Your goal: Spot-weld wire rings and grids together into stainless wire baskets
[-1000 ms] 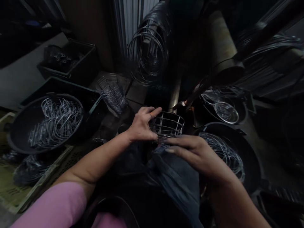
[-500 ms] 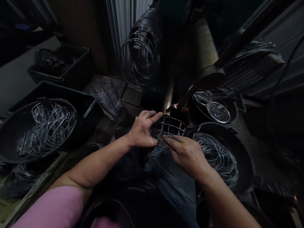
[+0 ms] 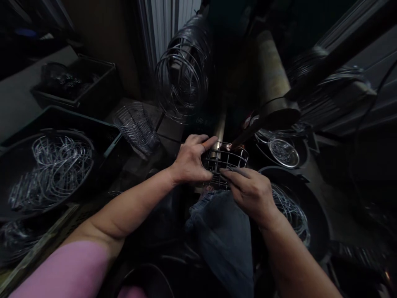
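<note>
A small round wire basket (image 3: 228,159) sits in front of me above my knee. My left hand (image 3: 190,161) is closed round its left side, with the forefinger along the rim. My right hand (image 3: 248,190) pinches the near side of the basket with fingers together. A copper-coloured rod tip (image 3: 236,145) from a dark machine arm touches the basket's top rim.
A dark tub of loose wire rings (image 3: 49,165) stands at the left, another tub of wire rings (image 3: 291,211) at the right. A stack of finished wire baskets (image 3: 136,126) lies behind. A wire coil (image 3: 182,78) hangs above. A shiny metal dish (image 3: 281,151) sits at right.
Both hands have lifted the wire basket up and away, bringing its rim against the copper rod tip. My right hand moved from open fingers to a pinch on the basket.
</note>
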`<action>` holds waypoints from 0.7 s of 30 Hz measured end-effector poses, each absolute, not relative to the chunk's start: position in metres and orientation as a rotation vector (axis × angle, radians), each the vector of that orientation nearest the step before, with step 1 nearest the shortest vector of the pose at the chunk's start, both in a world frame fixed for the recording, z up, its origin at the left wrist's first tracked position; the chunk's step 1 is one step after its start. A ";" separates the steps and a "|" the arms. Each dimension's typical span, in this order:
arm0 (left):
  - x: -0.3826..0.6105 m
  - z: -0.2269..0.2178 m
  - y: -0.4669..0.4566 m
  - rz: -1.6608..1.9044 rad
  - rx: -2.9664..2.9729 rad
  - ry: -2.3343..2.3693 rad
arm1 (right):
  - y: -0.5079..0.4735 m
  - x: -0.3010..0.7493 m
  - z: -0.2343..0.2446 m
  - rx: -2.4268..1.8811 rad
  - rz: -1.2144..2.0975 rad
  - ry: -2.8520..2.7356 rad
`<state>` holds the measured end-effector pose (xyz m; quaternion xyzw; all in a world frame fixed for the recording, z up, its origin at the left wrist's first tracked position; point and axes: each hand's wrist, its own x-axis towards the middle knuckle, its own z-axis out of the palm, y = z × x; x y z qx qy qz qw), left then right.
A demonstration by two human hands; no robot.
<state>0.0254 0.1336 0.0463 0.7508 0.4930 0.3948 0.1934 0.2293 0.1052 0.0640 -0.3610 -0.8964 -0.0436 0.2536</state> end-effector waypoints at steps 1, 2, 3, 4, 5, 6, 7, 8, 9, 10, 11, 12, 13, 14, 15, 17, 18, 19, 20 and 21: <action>0.026 0.047 0.137 1.098 2.101 1.388 | 0.109 0.230 0.065 -0.990 -0.122 -2.443; 0.026 0.047 0.140 1.086 2.093 1.395 | 0.112 0.230 0.065 -0.997 -0.124 -2.449; 0.026 0.047 0.142 1.076 2.083 1.403 | 0.114 0.230 0.066 -0.994 -0.119 -2.449; 0.027 0.047 0.143 1.068 2.075 1.407 | 0.116 0.230 0.065 -0.987 -0.106 -2.443; 0.027 0.046 0.145 1.067 2.068 1.409 | 0.117 0.230 0.065 -0.978 -0.092 -2.431; 0.027 0.045 0.145 1.071 2.063 1.410 | 0.118 0.230 0.064 -0.972 -0.079 -2.415; 0.026 0.045 0.146 1.075 2.062 1.406 | 0.118 0.229 0.063 -0.970 -0.069 -2.396; 0.026 0.044 0.147 1.075 2.064 1.397 | 0.118 0.229 0.062 -0.975 -0.064 -2.379; 0.026 0.044 0.148 1.073 2.066 1.389 | 0.118 0.228 0.061 -0.986 -0.064 -2.365; 0.026 0.044 0.149 1.068 2.064 1.387 | 0.119 0.228 0.060 -1.002 -0.071 -2.355; 0.026 0.045 0.152 1.063 2.058 1.389 | 0.120 0.227 0.060 -1.014 -0.081 -2.347; 0.027 0.045 0.155 1.057 2.049 1.396 | 0.123 0.227 0.060 -1.021 -0.089 -2.344; 0.027 0.046 0.158 1.056 2.034 1.408 | 0.126 0.227 0.061 -1.025 -0.095 -2.345; 0.028 0.047 0.162 1.055 2.019 1.421 | 0.131 0.227 0.061 -1.023 -0.093 -2.349; 0.028 0.048 0.165 1.054 2.007 1.430 | 0.135 0.226 0.062 -1.016 -0.080 -2.355; 0.029 0.049 0.170 1.048 1.992 1.437 | 0.143 0.227 0.064 -1.001 -0.026 -2.361; 0.029 0.050 0.172 1.043 1.990 1.438 | 0.145 0.227 0.065 -1.000 0.000 -2.356; 0.029 0.050 0.173 1.034 1.993 1.437 | 0.145 0.227 0.065 -1.002 0.022 -2.337; 0.028 0.051 0.174 1.022 2.000 1.435 | 0.144 0.227 0.066 -1.007 0.048 -2.304; 0.028 0.051 0.175 1.008 2.007 1.435 | 0.141 0.228 0.067 -1.014 0.076 -2.252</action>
